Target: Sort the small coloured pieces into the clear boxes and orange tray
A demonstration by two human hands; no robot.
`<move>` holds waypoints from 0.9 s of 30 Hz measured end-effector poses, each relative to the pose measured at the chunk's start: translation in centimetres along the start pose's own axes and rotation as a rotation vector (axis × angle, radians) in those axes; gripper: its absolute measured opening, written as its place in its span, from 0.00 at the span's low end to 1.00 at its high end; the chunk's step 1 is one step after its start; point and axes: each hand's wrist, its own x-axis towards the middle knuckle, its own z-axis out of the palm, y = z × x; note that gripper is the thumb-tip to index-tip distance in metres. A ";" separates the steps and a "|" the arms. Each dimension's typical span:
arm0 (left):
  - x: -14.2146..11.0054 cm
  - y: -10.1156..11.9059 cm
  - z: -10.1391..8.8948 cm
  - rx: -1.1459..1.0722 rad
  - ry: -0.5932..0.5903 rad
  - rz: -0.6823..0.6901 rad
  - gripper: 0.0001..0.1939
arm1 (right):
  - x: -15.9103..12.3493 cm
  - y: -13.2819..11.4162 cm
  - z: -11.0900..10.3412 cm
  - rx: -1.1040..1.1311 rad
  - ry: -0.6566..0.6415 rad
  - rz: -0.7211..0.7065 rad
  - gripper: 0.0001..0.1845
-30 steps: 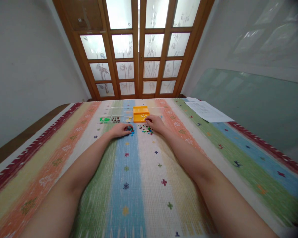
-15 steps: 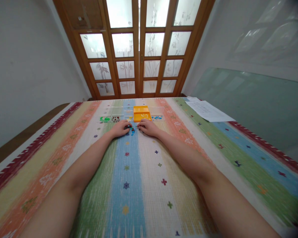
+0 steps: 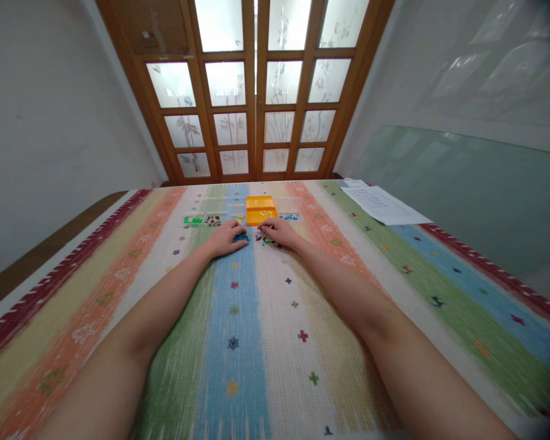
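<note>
Left hand [image 3: 227,238]: fingers curled at the near-left pile [image 3: 242,237] of small, mostly blue pieces; whether any piece is gripped cannot be told. Right hand [image 3: 279,233]: thumb and fingers bent together above the mixed-colour pile [image 3: 270,242], which lies under and just nearer the wearer than its fingertips; a held piece cannot be confirmed. Directly ahead of the right fingertips lies the open yellow box [image 3: 261,217]; blue pieces [image 3: 288,217] are beyond that hand, and green pieces [image 3: 193,220] and brown pieces [image 3: 213,219] ahead and left of the left hand. Recommended handling: pinch one piece at a time with light fingertip pressure. Lift clear of the box rim before any sideways travel. Rest the left fingers lightly, since a sweeping contact could scatter pieces across the tablecloth [image 3: 284,366].
</note>
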 end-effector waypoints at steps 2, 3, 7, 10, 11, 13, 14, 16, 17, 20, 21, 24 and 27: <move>0.1 0.0 0.3 0.015 0.026 -0.005 0.16 | 0.2 0.9 -0.3 -0.074 0.019 0.045 0.13; 0.1 0.0 0.5 0.021 0.029 -0.005 0.15 | 0.2 1.3 -0.5 -0.114 0.012 0.051 0.13; 0.2 -0.1 0.6 0.037 0.010 0.011 0.15 | 0.3 1.6 -0.6 -0.187 -0.064 -0.006 0.12; 0.2 -0.2 0.6 0.038 0.000 0.026 0.16 | 0.1 0.9 -0.7 -0.146 -0.130 -0.068 0.12; 0.2 -0.3 0.6 0.034 0.001 0.026 0.16 | 0.1 0.7 -0.7 -0.139 -0.123 -0.068 0.12; 0.2 -0.2 0.5 0.024 0.002 0.023 0.15 | 0.1 0.4 -0.9 -0.156 -0.068 -0.047 0.12; 0.2 -0.2 0.5 0.019 0.000 0.023 0.15 | 0.0 0.4 -1.1 -0.172 -0.047 -0.045 0.12; 0.2 0.0 0.4 0.011 -0.009 0.023 0.14 | 0.0 0.4 -1.2 -0.184 -0.066 -0.077 0.12; 0.2 0.1 0.3 0.008 -0.015 0.023 0.14 | -0.1 0.4 -1.2 -0.168 -0.098 -0.096 0.12; 0.1 0.5 0.0 0.006 -0.029 0.026 0.15 | -0.2 0.2 -1.3 -0.036 -0.203 -0.089 0.13; 0.0 0.6 -0.1 0.008 -0.033 0.029 0.16 | -0.2 0.1 -1.4 0.011 -0.224 -0.064 0.14; 0.0 0.9 -0.1 0.014 -0.036 0.025 0.18 | 0.0 -0.2 -2.2 0.047 -0.210 0.020 0.13; 0.1 1.2 0.1 0.033 -0.032 -0.004 0.17 | 0.2 0.1 -3.6 -0.082 -0.185 0.101 0.12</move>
